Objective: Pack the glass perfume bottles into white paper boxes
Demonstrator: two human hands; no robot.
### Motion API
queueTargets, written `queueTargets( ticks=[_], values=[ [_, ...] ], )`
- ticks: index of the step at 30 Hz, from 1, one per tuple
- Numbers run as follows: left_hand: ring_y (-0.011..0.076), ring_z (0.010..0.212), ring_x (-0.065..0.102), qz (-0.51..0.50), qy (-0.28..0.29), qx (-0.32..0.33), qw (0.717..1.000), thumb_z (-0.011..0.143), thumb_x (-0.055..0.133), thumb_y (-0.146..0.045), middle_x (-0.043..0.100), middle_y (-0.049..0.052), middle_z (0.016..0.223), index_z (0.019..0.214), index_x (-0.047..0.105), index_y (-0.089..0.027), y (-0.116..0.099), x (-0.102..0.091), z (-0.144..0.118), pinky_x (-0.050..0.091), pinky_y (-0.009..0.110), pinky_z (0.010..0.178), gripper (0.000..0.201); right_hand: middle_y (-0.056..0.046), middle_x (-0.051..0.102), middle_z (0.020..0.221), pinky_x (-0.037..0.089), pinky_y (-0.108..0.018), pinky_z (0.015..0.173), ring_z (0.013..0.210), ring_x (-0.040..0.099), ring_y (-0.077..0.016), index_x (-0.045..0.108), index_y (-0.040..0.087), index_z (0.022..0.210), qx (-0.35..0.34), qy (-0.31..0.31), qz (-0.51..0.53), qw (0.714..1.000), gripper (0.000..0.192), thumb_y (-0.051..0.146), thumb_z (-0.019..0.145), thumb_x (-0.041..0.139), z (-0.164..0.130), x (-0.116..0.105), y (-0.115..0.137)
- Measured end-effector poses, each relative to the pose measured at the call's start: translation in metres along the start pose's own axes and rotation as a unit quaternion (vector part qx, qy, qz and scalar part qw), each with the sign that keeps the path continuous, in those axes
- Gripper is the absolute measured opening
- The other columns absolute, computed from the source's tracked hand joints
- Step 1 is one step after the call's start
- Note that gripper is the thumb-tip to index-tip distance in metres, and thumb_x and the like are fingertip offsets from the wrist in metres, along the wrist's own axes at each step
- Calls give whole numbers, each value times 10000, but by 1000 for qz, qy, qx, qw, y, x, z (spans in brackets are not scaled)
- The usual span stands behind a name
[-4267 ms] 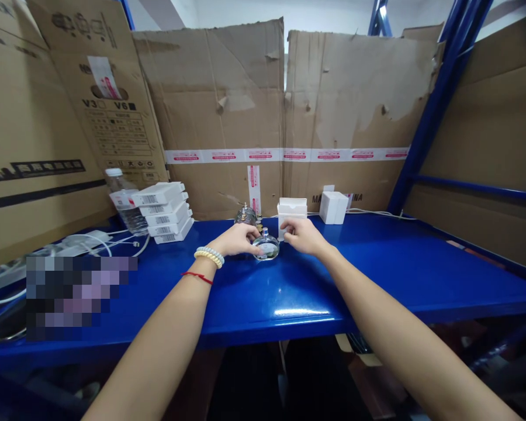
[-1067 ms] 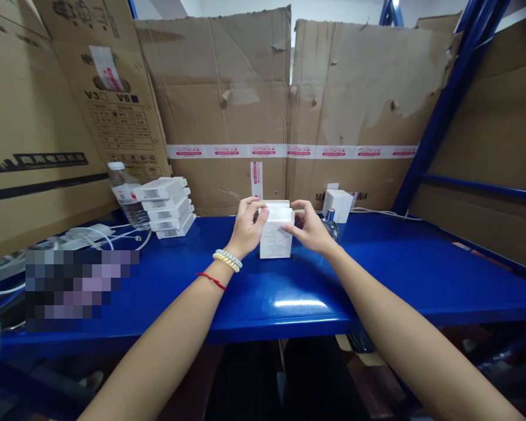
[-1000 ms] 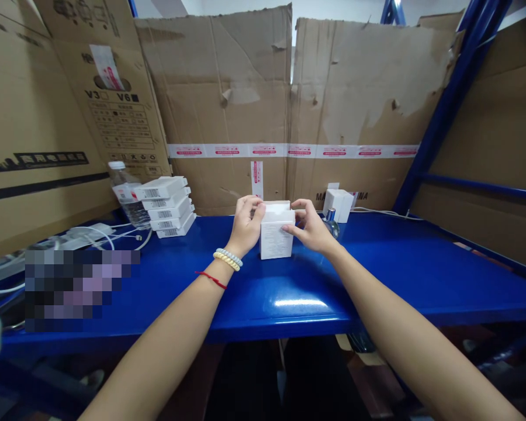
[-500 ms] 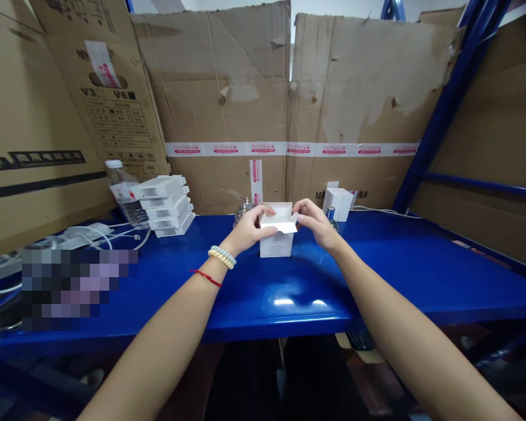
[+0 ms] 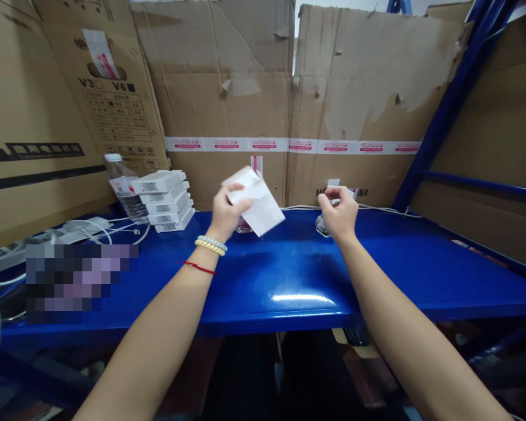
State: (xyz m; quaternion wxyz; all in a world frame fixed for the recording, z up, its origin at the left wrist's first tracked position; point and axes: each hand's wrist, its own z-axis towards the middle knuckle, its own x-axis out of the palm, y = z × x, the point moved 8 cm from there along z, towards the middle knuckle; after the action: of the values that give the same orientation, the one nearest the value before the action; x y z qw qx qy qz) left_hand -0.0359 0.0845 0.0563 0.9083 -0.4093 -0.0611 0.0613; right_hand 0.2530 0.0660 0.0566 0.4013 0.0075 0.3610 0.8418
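Note:
My left hand grips a small white cardboard box, which is held tilted above the table and blurred by motion. Partly behind the box, a glass bottle stands on the table, its upper part covered. My right hand is over another small faceted glass bottle, with thumb and fingers curled at its top. The hand hides the bottle's neck, and whether the fingers touch it cannot be seen.
Several flat white boxes are stacked at the left beside a plastic water bottle. White cables and a power strip lie at far left, near a pixelated patch. Cardboard panels wall the back of the blue table.
My left hand has lifted the white box off the table and tilted it. My right hand has let go of its flap and moved right to the glass bottle.

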Motion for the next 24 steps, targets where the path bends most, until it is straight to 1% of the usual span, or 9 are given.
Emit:
queueTargets(
  ticks=[1, 3, 5, 7, 10, 13, 16, 21, 24],
  values=[
    [154, 734, 588, -47, -71, 13, 996, 553, 699, -308, 571, -2, 827, 918, 521, -199, 0, -16, 5, 472, 266, 636, 421, -89, 615, 965, 454, -393, 857, 920, 567, -237, 523, 209, 892, 9, -32, -40, 999, 192, 350, 772, 469, 3, -7, -6],
    [165, 778, 615, -128, -178, 22, 976, 575, 654, -300, 568, -6, 835, 934, 484, -220, 4, -42, 12, 494, 279, 667, 406, -123, 608, 1047, 429, -438, 913, 1024, 542, -282, 525, 197, 949, 39, -43, -107, 993, 279, 324, 701, 512, 8, -10, -20],
    [169, 803, 627, -179, -236, 15, 955, 582, 633, -278, 571, -7, 837, 944, 457, -234, 11, -58, 16, 509, 293, 690, 405, -161, 599, 1104, 429, -474, 907, 1071, 529, -333, 525, 184, 1023, 97, 6, -149, 984, 412, 340, 646, 572, 9, -4, -39],
    [171, 810, 630, -213, -251, 7, 944, 573, 636, -250, 576, -4, 842, 944, 446, -240, 15, -63, 18, 516, 303, 699, 417, -189, 612, 1081, 452, -484, 854, 1033, 559, -362, 518, 168, 1088, 155, 88, -169, 969, 511, 324, 611, 618, 4, 9, -56],
    [179, 807, 627, -228, -197, -5, 954, 554, 670, -240, 588, 10, 858, 937, 458, -239, 16, -51, 17, 519, 317, 700, 438, -179, 644, 986, 480, -453, 775, 933, 614, -345, 522, 170, 1114, 179, 172, -184, 951, 508, 241, 618, 605, -3, 23, -67],
    [187, 820, 626, -189, -77, -28, 979, 531, 727, -259, 599, 16, 885, 966, 481, -232, 12, -21, 11, 516, 325, 712, 501, -145, 664, 978, 491, -415, 782, 943, 631, -316, 545, 190, 1100, 161, 202, -170, 951, 473, 246, 634, 609, -3, 31, -66],
    [192, 841, 626, -125, 32, -58, 990, 508, 769, -276, 606, 11, 906, 1014, 476, -222, 11, 9, -2, 510, 315, 708, 588, -117, 684, 980, 505, -365, 745, 894, 650, -280, 564, 188, 1115, 158, 228, -111, 954, 481, 322, 657, 625, -2, 38, -64],
    [203, 848, 632, -66, 137, -138, 979, 520, 786, -282, 620, 16, 917, 1084, 439, -203, 17, 40, -24, 519, 314, 692, 667, -82, 703, 935, 474, -296, 548, 539, 622, -176, 572, 165, 1160, 197, 282, -11, 939, 479, 217, 686, 525, -6, 50, -64],
    [204, 883, 633, -56, 167, -162, 971, 528, 786, -255, 627, 22, 937, 1098, 429, -195, 21, 49, -31, 522, 319, 727, 676, -67, 704, 847, 480, -291, 583, 581, 633, -187, 617, 162, 1052, 166, 297, -45, 939, 430, 165, 624, 569, -8, 51, -62]
  ],
)
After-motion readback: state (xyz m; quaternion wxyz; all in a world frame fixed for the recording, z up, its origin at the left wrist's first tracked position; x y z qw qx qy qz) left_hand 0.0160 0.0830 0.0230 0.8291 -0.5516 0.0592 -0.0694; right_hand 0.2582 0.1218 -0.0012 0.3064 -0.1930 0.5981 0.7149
